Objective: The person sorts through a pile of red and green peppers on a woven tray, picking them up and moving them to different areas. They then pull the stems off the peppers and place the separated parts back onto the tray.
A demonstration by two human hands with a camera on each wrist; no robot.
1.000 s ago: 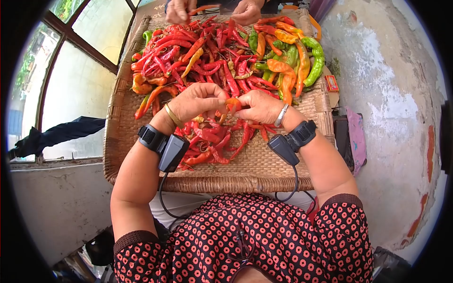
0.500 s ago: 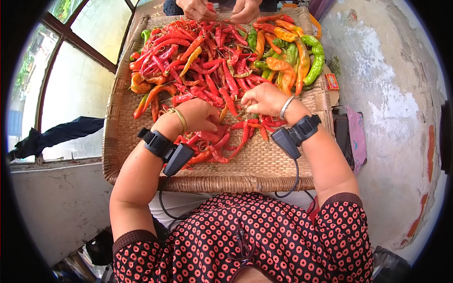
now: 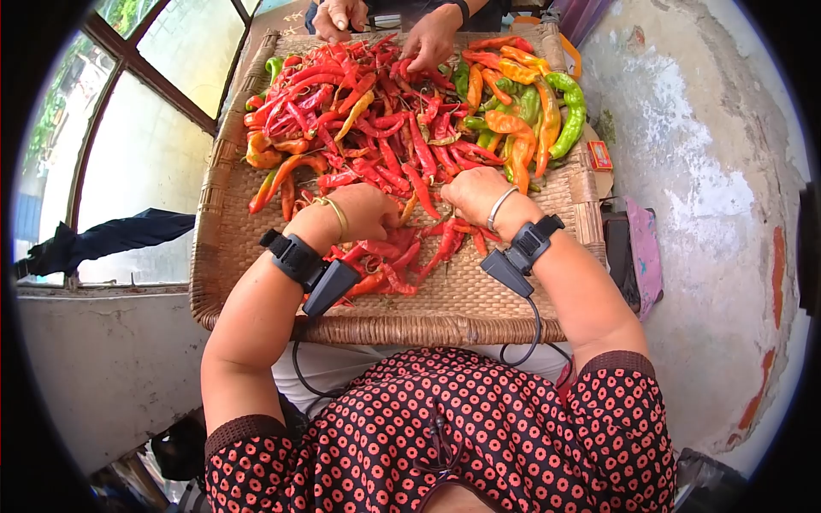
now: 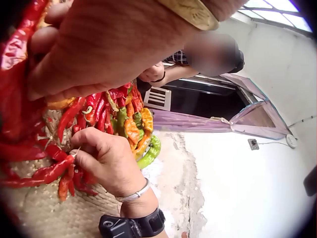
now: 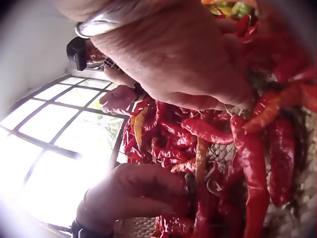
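Observation:
Loose red peppers (image 3: 376, 256) lie in a small heap on a woven tray (image 3: 479, 295). My left hand (image 3: 359, 212) is at this heap's upper left; its fingers curl against a large glossy red pepper (image 4: 14, 74) in the left wrist view. To its right, my right hand (image 3: 481, 198) is lowered over the heap's upper edge. Its thumb and forefinger pinch a thin stem at the end of a red pepper (image 4: 52, 171). The right wrist view shows my left hand (image 5: 133, 191) low beside the peppers, its fingertips partly hidden.
A larger red pile (image 3: 342, 103) fills the tray's far side, with orange and green peppers (image 3: 530, 103) at right. Across the tray another person's hand (image 3: 432, 38) reaches into the pile. A window (image 3: 128, 111) is at left, a wall (image 3: 701, 214) at right.
The orange-red pepper between my hands is gone from there, and my hands have parted. My right hand has lowered to the small heap. The other person's hand has come down onto the large pile.

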